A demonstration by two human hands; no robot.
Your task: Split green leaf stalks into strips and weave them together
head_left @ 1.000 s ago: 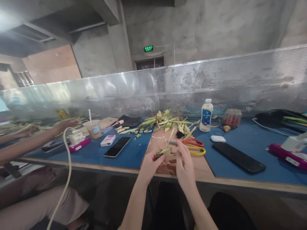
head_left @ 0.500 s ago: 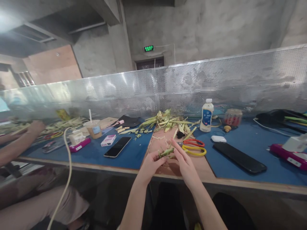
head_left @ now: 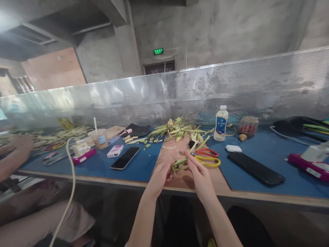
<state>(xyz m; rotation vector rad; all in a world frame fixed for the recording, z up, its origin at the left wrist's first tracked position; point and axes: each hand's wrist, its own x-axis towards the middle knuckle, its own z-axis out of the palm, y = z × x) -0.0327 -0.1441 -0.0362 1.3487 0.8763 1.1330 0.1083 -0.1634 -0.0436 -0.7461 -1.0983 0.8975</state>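
Observation:
Over the front of the brown board (head_left: 164, 157), a small green folded-leaf piece (head_left: 179, 164) with thin strips sticking out sits between my two hands. My left hand (head_left: 159, 177) is closed on its left side, fingers curled beneath. On its right side, my right hand (head_left: 199, 173) pinches it, the index finger stretched forward; the thumb is largely hidden. Scissors (head_left: 210, 166) with one red and one yellow handle lie just beyond my right hand. A small black object (head_left: 192, 144) and a pile of leaf strips (head_left: 177, 128) are farther back on the board.
Left: a phone (head_left: 125, 158), a small box (head_left: 115, 151), a drink cup (head_left: 100, 139), a magenta tissue pack (head_left: 84, 156) and a cable (head_left: 73, 171). Right: a bottle (head_left: 220, 125), a white case (head_left: 233, 148), a black phone (head_left: 255, 168). Another person's hand (head_left: 23, 145) works at far left.
The leaf piece has turned and tilted between my hands, showing more of its strips. My left fingers have shifted lower around it. The other person's hand has moved left.

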